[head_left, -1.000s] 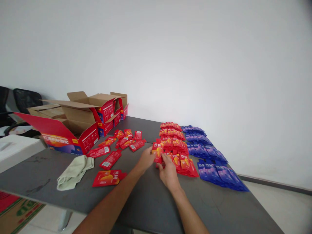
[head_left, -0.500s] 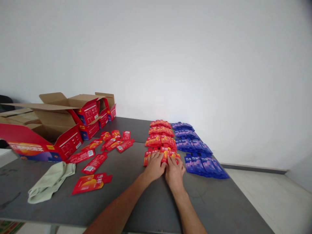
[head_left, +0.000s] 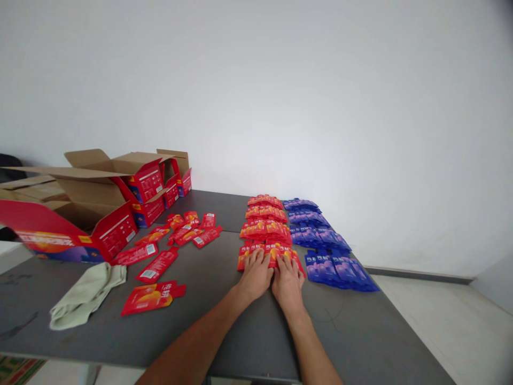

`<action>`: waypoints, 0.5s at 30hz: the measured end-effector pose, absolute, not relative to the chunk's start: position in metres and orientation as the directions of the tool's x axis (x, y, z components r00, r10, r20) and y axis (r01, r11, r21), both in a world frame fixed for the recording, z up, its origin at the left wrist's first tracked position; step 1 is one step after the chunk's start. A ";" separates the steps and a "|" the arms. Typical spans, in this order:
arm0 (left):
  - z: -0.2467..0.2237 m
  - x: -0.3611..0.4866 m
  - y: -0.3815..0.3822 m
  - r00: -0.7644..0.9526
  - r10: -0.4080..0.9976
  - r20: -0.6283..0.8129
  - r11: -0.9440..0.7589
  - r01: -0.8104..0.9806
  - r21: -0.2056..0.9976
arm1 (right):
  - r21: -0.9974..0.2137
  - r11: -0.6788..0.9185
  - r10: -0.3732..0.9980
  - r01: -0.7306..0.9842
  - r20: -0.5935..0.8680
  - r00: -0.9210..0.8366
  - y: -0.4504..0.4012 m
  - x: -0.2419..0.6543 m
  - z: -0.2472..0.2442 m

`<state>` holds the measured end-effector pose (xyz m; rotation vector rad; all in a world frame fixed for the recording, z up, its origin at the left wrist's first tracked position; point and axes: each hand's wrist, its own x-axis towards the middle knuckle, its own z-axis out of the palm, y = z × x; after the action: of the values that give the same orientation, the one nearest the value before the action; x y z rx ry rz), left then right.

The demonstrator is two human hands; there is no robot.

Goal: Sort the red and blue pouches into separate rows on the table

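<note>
My left hand (head_left: 256, 277) lies palm down with its fingers stretched over the left part of the nearest row of red pouches (head_left: 273, 249). Beside it, my right hand (head_left: 287, 282) rests in the same way on the right part of that row, fingers slightly spread. Both hands are open and press on the pouches without lifting any. The pouches overlap one another, with orange fruit print and white lettering. Behind them run more rows of red pouches (head_left: 265, 229). To the right are matching rows of blue pouches (head_left: 332, 267).
Loose red pouches (head_left: 158, 264) lie scattered on the grey table (head_left: 240, 342), left of my hands. A folded pale green cloth (head_left: 88, 297) sits near the front left. Opened red cardboard boxes (head_left: 114, 232) stand along the left side. A white wall (head_left: 320, 107) rises behind.
The pouch that stood raised between my hands now lies down in the front row. At the right end, the row spreads a little farther. My hands have barely shifted.
</note>
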<state>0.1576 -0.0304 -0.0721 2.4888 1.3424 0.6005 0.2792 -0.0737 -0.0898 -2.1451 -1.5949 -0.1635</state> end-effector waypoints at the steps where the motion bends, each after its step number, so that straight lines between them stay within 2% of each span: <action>1: -0.072 0.157 -0.031 0.490 0.840 0.233 -0.541 0.732 0.413 | -0.287 -0.221 0.872 0.932 0.369 0.321 -0.075 0.278 -0.088; 9: -0.061 0.129 -0.032 0.461 0.853 0.246 -0.522 0.744 0.416 | -0.287 -0.151 0.833 0.946 0.478 0.278 -0.079 0.251 -0.066; 15: -0.063 0.081 -0.006 0.331 0.906 0.263 -0.404 0.862 0.307 | -0.264 -0.034 0.869 0.964 0.469 0.159 -0.067 0.212 -0.057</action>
<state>0.0809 -0.0057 -0.0634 2.4691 1.6482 0.6033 0.2120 -0.0665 -0.0568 -1.9264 -1.7345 -0.2423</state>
